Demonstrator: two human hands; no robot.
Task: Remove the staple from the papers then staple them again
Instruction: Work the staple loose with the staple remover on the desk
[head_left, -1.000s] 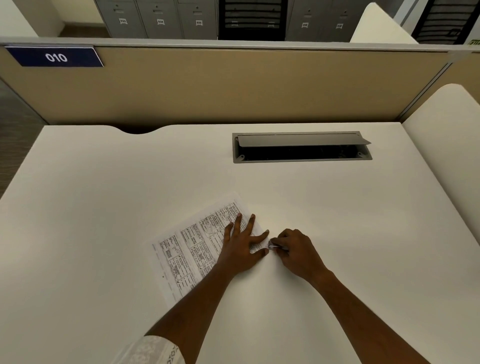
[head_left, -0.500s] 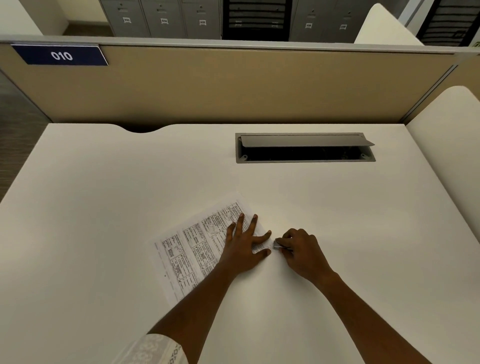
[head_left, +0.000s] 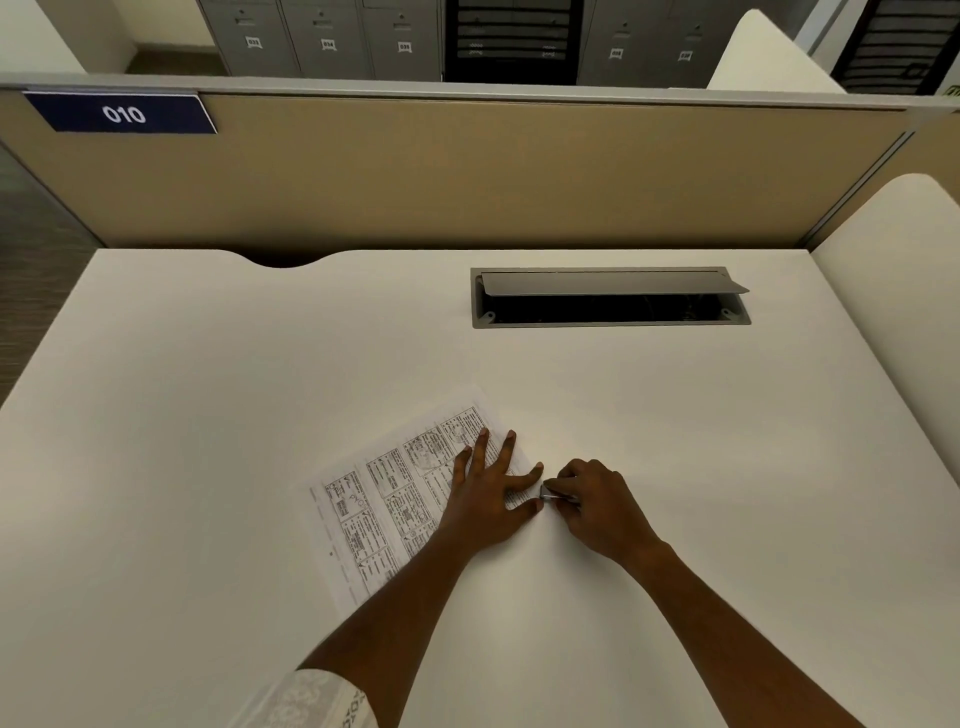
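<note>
Left hand (head_left: 491, 496) lies flat, fingers spread, pressing papers (head_left: 395, 493) to table (head_left: 208, 415); right hand (head_left: 592, 501) pinches small metal tool (head_left: 549, 493) at their corner.

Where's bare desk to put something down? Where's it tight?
Bare desk left of the papers, out to its left edge. Another open stretch right of the right hand, below the cable hatch. Tight at the papers' right corner: the left hand presses them flat, the right hand pinches a small metal tool there.
</note>
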